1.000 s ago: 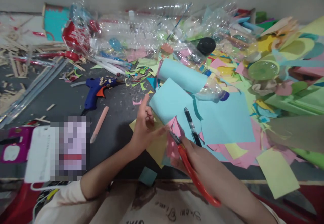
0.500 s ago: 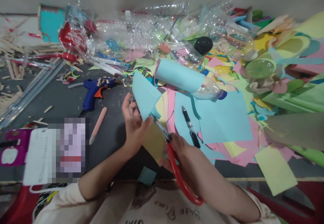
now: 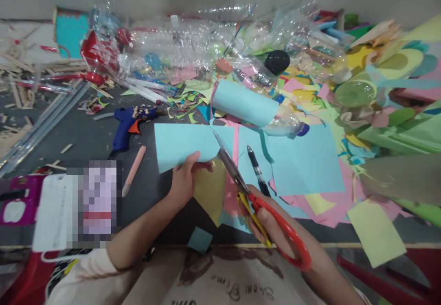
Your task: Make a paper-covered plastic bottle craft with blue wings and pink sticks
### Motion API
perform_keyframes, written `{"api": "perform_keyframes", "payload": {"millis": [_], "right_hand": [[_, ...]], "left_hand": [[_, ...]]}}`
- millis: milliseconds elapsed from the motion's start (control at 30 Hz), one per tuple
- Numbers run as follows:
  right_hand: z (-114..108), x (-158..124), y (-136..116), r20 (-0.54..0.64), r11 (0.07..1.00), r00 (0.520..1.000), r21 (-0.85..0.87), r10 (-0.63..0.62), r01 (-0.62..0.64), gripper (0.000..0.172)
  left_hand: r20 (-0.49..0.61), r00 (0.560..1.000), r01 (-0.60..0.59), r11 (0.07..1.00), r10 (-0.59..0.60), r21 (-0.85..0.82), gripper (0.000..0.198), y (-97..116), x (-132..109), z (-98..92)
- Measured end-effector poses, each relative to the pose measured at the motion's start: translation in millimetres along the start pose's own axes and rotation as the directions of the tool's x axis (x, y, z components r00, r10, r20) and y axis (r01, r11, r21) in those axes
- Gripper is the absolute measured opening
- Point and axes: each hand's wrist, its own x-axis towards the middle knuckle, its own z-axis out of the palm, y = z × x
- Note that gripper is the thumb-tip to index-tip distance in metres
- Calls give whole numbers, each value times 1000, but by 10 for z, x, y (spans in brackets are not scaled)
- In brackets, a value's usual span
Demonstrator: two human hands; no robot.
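My left hand [image 3: 188,176] grips a light blue sheet of paper [image 3: 182,142] by its lower edge, thumb on top and fingers beneath. In my right hand [image 3: 267,217] is a pair of scissors [image 3: 236,172] with one red and one yellow handle. Their blades lie at the right part of the sheet, tips near its upper edge. Just right of the blades rests a black pen [image 3: 257,169] on more blue paper [image 3: 306,162]. Beyond the sheet lies a plastic bottle [image 3: 285,120] wrapped in a blue paper sleeve [image 3: 244,103].
A blue glue gun [image 3: 126,126] and a pinkish stick [image 3: 134,169] lie to the left. Clear plastic bottles [image 3: 165,43] crowd the back. Coloured paper scraps pile up on the right, with a yellow sheet [image 3: 375,231] over the table's front edge.
The blue sheet has turned and now lies lower and broader. My left hand has shifted to its lower edge. The scissors have turned, showing their yellow handle and longer blades.
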Motion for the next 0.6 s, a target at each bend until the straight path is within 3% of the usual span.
{"api": "perform_keyframes", "payload": {"millis": [200,433,600], "right_hand": [[1,76,295,103,968,990,244,-92,65,59],[-26,142,329,123,947,980,300,-158,115,70],[5,150,315,36,950,982,263,-185,170,66]], "left_hand": [[218,976,-20,982,-22,187,40,34,-86,34],[326,942,-25,956,-75,292,53,106,-143,111],[286,951,-2,924,-116,383,51,106,-176,83]]}}
